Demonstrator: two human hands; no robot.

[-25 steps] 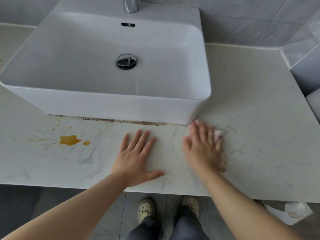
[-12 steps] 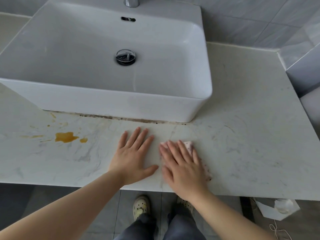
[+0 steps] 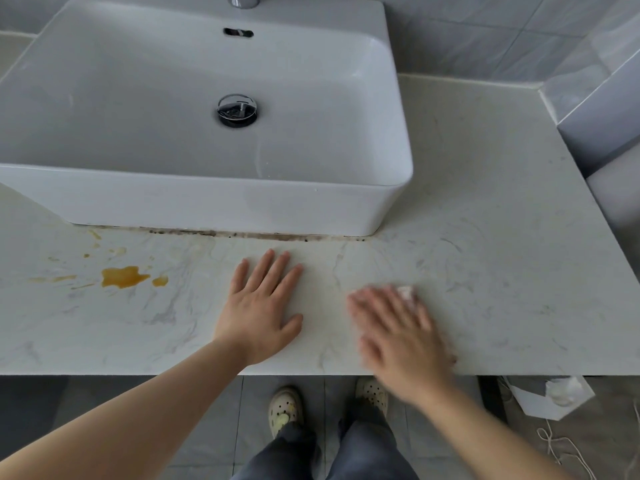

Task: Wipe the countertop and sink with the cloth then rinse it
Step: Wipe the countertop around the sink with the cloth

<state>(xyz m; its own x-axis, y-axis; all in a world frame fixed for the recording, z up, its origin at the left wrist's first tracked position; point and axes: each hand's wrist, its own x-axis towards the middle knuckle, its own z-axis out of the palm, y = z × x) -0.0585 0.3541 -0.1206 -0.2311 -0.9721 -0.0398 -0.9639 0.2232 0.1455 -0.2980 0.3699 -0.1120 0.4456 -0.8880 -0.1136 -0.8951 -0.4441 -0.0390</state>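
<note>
Your right hand [image 3: 398,337] is blurred and hides most of the cloth [image 3: 407,292]; only a pale crumpled corner shows beyond it on the marbled countertop [image 3: 485,271]. Its fingers seem straight, pressing down. Your left hand [image 3: 263,306] lies flat, fingers spread, holding nothing. The top of the faucet [image 3: 242,0] on the boxy sink [image 3: 207,202] is cut off.

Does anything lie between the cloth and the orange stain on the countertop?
Yes. The left hand lies flat on the countertop, directly between the cloth under the right hand and the orange stain. Nothing else visible stands on that stretch.
</note>
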